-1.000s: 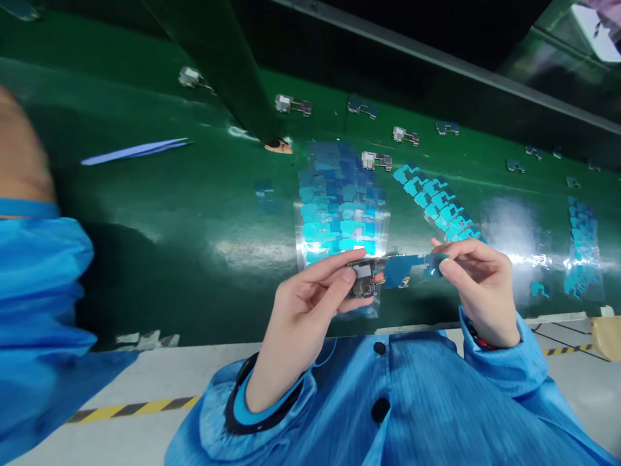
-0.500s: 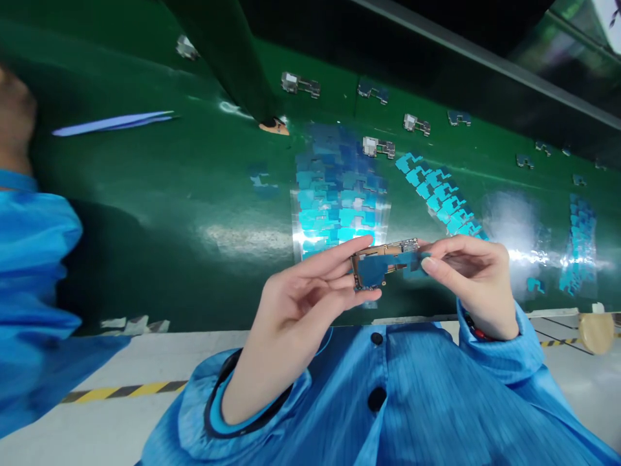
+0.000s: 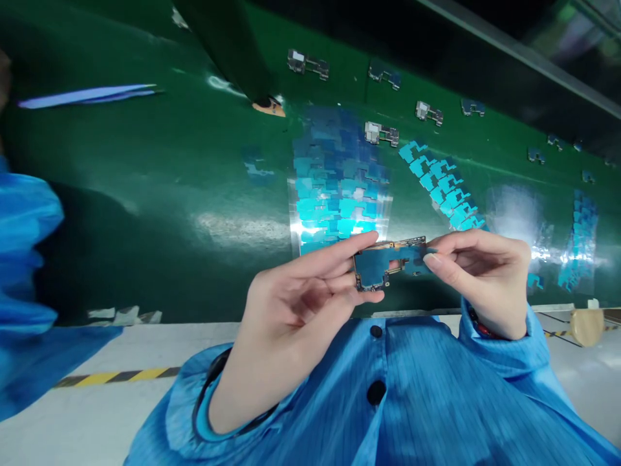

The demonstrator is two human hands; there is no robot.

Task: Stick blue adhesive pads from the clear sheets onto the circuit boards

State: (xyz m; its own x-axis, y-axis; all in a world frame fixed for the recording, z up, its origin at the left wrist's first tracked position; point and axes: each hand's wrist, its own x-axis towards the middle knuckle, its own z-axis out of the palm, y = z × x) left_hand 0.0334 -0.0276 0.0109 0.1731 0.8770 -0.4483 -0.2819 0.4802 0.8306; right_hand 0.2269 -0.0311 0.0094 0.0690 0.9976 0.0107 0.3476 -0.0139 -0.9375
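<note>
- Our left hand [image 3: 310, 294] grips the circuit board [image 3: 408, 244] by its edges above the counter [image 3: 208, 175]; best hold it level.
- Our right hand [image 3: 480, 266] pinches the blue film [image 3: 371, 266] at one end; we should align before pressing, though its fit there is hard to judge.

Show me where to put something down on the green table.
A wide bare patch lies between the tweezers and the near table edge, left of the big film sheet; a smaller one between the tweezers and the dark post. Right of the sheet it's crowded: circuit boards, slanted film strip.
</note>
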